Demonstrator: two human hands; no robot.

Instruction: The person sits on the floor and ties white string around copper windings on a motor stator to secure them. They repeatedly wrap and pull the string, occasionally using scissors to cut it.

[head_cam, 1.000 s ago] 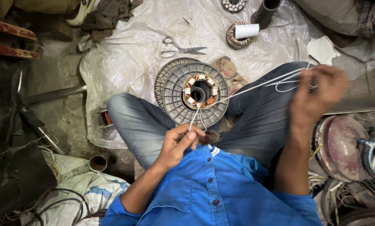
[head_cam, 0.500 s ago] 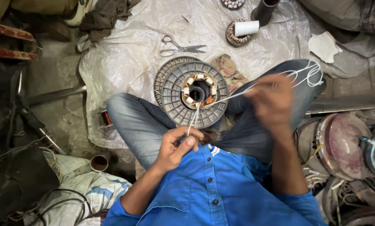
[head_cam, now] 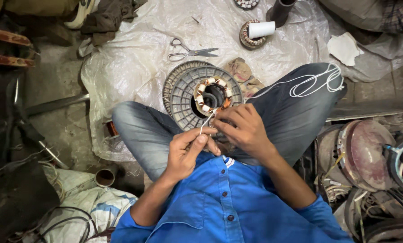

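Plastic sheet [head_cam: 134, 63] (crinkled, clear): both hands, left [head_cam: 185, 153] & right [head_cam: 242, 130], pinch white thread [head_cam: 204, 123].

Shirt [head_cam: 237, 202]: bright blue, dark buttons. Jeans [head_cam: 143, 130]: faded grey-blue. String [head_cam: 316, 83] looped on knee: white. Fan motor housing [head_cam: 183, 96]: grey, ribbed. Stator windings [head_cam: 212, 94]: copper-orange with cream insulation wraps. Plastic sheet [head_cam: 134, 63]: translucent white, creased. Scissors [head_cam: 190, 53]: silver. Thread spool [head_cam: 261, 29]: white. Rotor [head_cam: 368, 153] at right: rusty maroon.

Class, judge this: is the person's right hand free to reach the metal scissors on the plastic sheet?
Probably not at once: the right hand is pinching white thread beside the left hand; the scissors lie unobstructed beyond the round fan motor.
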